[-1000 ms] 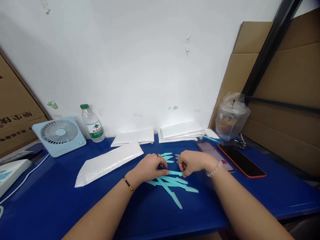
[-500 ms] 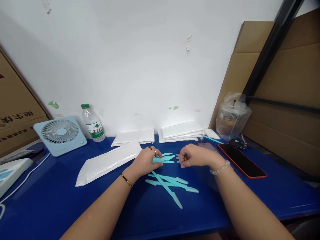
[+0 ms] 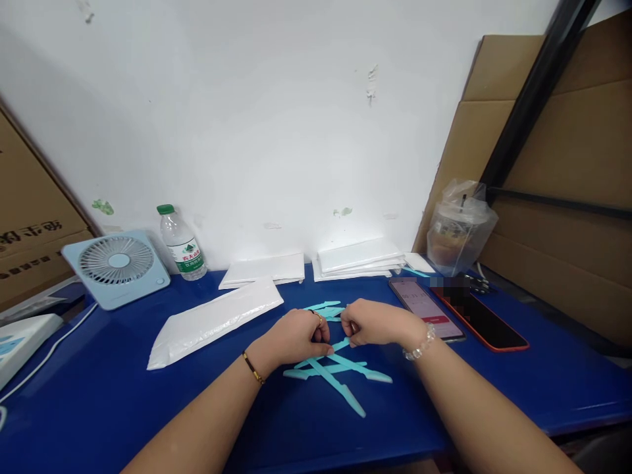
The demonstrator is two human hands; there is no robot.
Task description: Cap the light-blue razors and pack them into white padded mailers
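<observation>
Teal plastic sticks (image 3: 340, 387), thin and knife-shaped, crisscrossing a glossy blue tabletop (image 3: 405, 421); left hand (image 3: 296, 334) and right hand (image 3: 372, 321) both pinching one.

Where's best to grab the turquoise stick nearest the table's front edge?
Probably pinch that turquoise stick on its stem, just behind the wider tip, from the near side: that end sticks out free, while the far end crosses other sticks.

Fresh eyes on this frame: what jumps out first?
The crossing turquoise tools near the centre of the blue table, with the left hand and right hand among them. Then the pale blue fan at left and the bagged drink cup at back right.
</observation>
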